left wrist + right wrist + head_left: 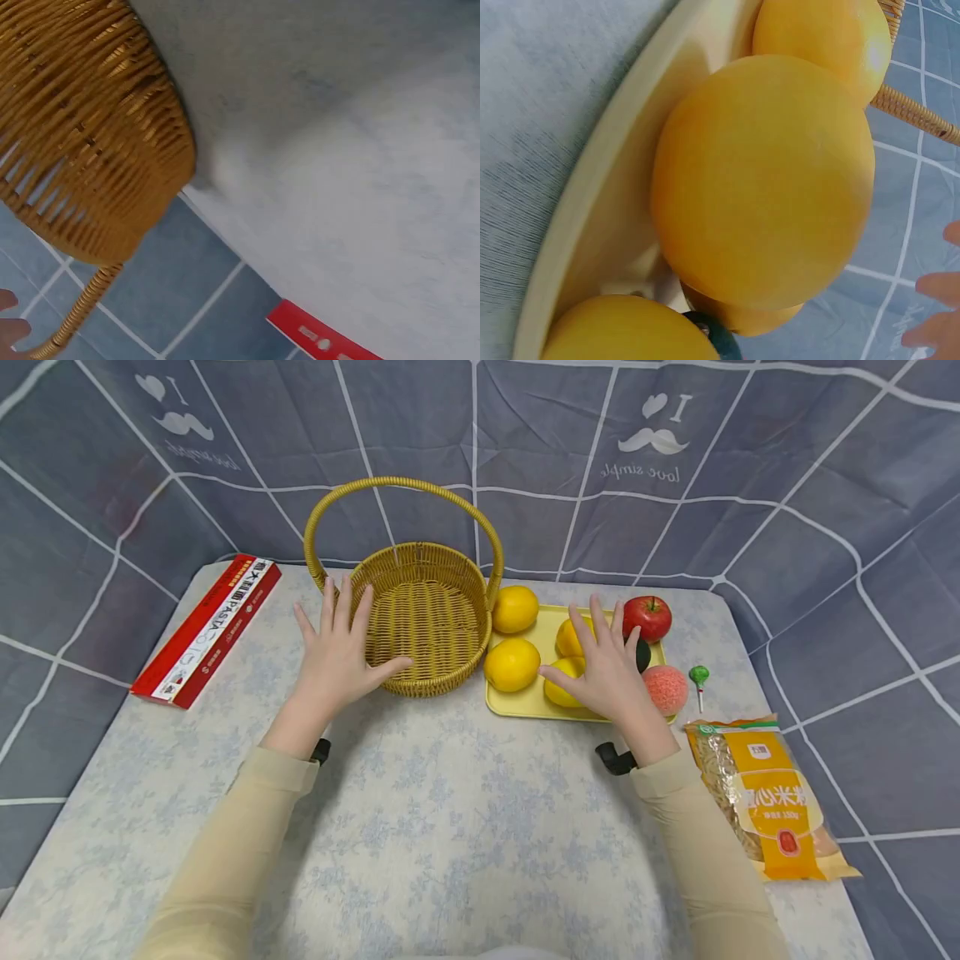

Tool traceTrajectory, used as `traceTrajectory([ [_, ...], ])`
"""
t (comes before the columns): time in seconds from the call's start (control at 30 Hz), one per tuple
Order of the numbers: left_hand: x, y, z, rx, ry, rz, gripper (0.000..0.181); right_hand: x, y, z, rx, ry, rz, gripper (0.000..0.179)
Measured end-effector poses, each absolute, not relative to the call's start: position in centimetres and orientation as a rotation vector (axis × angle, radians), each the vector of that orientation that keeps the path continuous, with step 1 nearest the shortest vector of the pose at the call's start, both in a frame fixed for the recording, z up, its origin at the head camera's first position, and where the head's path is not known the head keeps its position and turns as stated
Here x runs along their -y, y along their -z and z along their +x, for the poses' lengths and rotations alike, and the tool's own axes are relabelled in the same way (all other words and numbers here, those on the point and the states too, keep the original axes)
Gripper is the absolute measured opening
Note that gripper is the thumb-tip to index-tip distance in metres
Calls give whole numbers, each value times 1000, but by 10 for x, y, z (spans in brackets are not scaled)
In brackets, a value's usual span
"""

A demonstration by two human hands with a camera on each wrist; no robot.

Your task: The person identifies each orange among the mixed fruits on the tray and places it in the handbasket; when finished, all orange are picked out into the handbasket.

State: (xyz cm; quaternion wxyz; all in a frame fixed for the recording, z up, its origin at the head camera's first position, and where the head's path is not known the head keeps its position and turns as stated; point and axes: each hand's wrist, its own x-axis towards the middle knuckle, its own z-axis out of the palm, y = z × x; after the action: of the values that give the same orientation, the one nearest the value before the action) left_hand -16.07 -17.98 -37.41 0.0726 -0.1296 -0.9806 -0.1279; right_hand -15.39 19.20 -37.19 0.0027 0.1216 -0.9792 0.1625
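With fingers spread, my left hand (335, 653) hovers at the left side of a wicker basket (429, 687) with a tall arched handle; it holds nothing. My right hand (606, 673), fingers also spread and holding nothing, is over a pale yellow tray (517, 706) of fruit. Several yellow lemons (512, 665) lie on the tray's left and middle, one large lemon (765, 180) filling the right wrist view. At the tray's right end are a red apple (648, 620), a pink bumpy ball-like fruit (666, 690) and a dark green item (642, 655), partly hidden by my fingers.
On the left lies a red and white pasta box (207, 632). Right of the tray are a green lollipop (699, 675) and an orange noodle packet (776, 802). A grey tile-patterned cloth (420, 435) encloses the table's back and sides.
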Motion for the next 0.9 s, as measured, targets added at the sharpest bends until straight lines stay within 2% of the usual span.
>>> traceTrajectory([
  [0.67, 208, 384, -141, 2942, 605, -289, 108, -197, 384, -134, 3009, -728, 459, 91],
  [0.9, 211, 390, -137, 2956, 763, -241, 106, -199, 389, -127, 3038, -848, 404, 90],
])
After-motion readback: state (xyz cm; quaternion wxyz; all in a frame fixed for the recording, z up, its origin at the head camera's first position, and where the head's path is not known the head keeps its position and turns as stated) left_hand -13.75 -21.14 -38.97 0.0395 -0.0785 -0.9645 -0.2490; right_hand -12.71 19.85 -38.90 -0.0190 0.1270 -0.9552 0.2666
